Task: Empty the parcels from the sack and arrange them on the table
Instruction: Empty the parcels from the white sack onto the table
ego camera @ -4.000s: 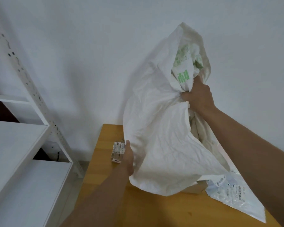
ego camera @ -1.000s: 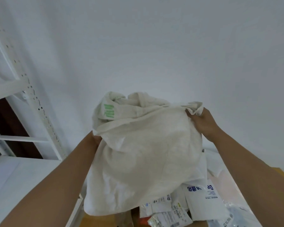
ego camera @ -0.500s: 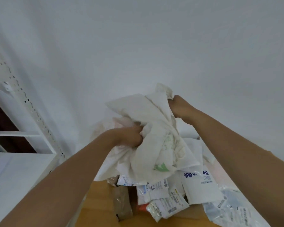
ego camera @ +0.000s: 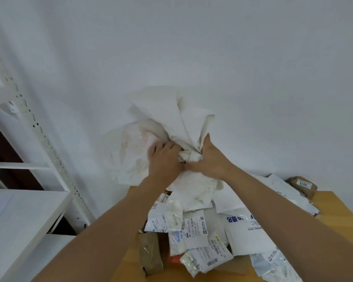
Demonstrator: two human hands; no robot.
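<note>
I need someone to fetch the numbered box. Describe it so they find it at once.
Start at the wooden table and go to its far right corner by the wall. The small brown cardboard box sits there behind the white mailers, and it alone bears a white "3013" label.

Bunched white sack [ego camera: 171,119] — parcels [ego camera: 194,233] heaped below

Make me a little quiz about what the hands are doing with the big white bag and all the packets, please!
1. True or false: both hands grip the sack.
2. Where do the parcels lie? A) on the shelf B) heaped on the table C) on the floor
3. What number is on the brown box at the table's far right?

Key: 1 true, the left hand and right hand bunch the cloth. 2 B. 3 3013.
</note>
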